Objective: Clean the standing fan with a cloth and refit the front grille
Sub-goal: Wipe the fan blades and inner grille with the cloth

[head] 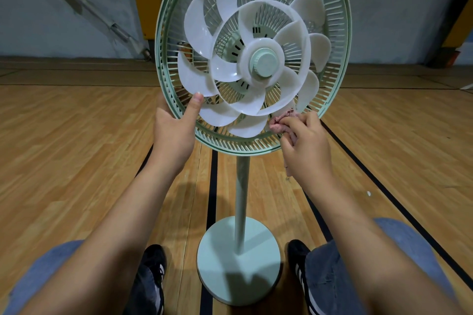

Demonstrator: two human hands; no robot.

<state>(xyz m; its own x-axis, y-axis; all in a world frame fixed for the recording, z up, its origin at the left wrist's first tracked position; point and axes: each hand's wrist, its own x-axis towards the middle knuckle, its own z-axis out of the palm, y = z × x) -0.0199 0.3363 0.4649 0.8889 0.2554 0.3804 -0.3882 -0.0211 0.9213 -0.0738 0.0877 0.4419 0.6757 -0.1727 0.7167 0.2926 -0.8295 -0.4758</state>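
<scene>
Fan: pale green standing fan fills upper centre of the frame, pole and round base run down to lower centre, between your shoes.
Front grille: off, nowhere in frame; white blades fully exposed inside rear guard.
Left hand: your left hand grips the guard rim at lower left, thumb up against a blade tip, fingers wrapped behind the rim. Looks like you're steadying the head and stopping blade spin.
Right hand: your right hand clutches a bunched pink cloth, pressed at the lower right of the guard, touching a bottom blade edge.
Stage: mid-clean, wiping blades and lower guard.
Done: grille removal, judging by bare blades.
Left: remaining blades, hub, guard ribs likely; then refit of grille, not started.
Floor: wood boards with black lines, centre to lower frame.
</scene>
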